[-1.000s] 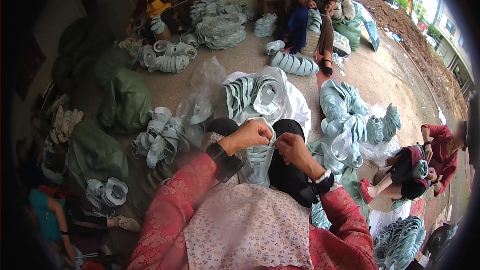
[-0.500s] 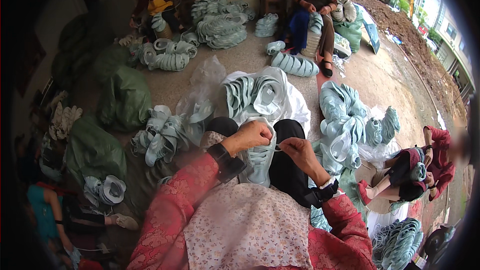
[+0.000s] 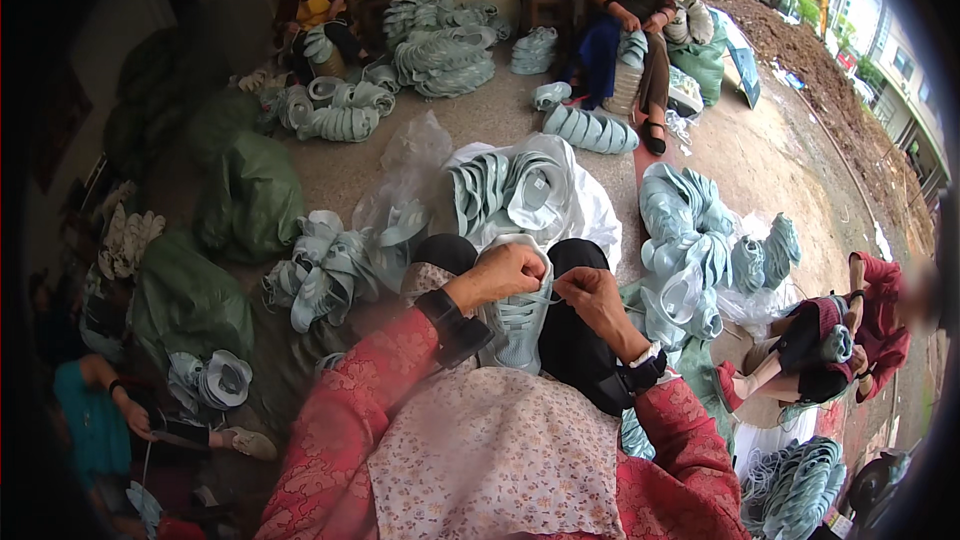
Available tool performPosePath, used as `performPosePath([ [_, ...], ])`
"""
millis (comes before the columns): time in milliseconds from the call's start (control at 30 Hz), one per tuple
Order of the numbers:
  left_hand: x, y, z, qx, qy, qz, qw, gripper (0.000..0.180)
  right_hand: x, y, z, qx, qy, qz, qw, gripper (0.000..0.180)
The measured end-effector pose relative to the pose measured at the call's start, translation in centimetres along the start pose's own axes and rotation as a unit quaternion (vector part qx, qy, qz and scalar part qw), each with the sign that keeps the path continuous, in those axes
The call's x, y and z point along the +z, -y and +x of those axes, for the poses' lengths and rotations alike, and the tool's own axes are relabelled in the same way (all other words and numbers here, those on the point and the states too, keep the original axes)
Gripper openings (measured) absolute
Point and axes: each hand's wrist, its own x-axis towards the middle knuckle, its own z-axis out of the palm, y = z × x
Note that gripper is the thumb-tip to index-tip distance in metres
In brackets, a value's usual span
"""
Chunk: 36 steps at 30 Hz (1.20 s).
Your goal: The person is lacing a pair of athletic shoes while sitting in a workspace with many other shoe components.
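Observation:
Between my knees a pale blue-green shoe upper (image 3: 516, 328) stands with its toe toward me, laces crossing its front. My left hand (image 3: 495, 278) is closed at the top of the upper, near the eyelets; its fingertips are partly hidden. To its right my right hand (image 3: 598, 306) pinches the end of a thin pale shoelace (image 3: 551, 298), which runs to the upper's right side. A flowered apron (image 3: 495, 455) covers my lap.
Ahead, a white sack (image 3: 592, 202) holds nested uppers (image 3: 510, 185). More upper piles lie at left (image 3: 320, 265) and right (image 3: 685, 230). Green sacks (image 3: 248, 195) stand at the left. Several people sit around, including one in dark red (image 3: 880, 310) and one on the far side (image 3: 628, 0).
My right hand has shifted very slightly, still pinching the lace; my left hand stays at the upper. At the lower left, a co-worker in teal has moved an arm outward.

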Motion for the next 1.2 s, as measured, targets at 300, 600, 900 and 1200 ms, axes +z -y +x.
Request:
performPosePath([
  [300,0.2,0.1,-0.2,0.001,-0.02,0.004,1.0,0.021,-2.0,2.5,0.8,0.094,0.124,-0.007,0.988,0.021],
  [600,0.0,0.0,0.0,0.01,-0.013,-0.004,1.0,0.02,-0.8,2.0,1.2,0.073,0.08,-0.069,0.992,0.022],
  [900,0.2,-0.2,-0.4,0.029,-0.048,-0.028,0.998,0.013,-2.2,3.4,3.3,-0.195,0.116,-0.148,0.963,0.028],
  [1200,-9.4,-0.3,-1.3,0.054,-0.178,0.11,0.976,0.011,-3.5,3.0,4.7,-0.217,0.248,-0.141,0.933,0.023],
])
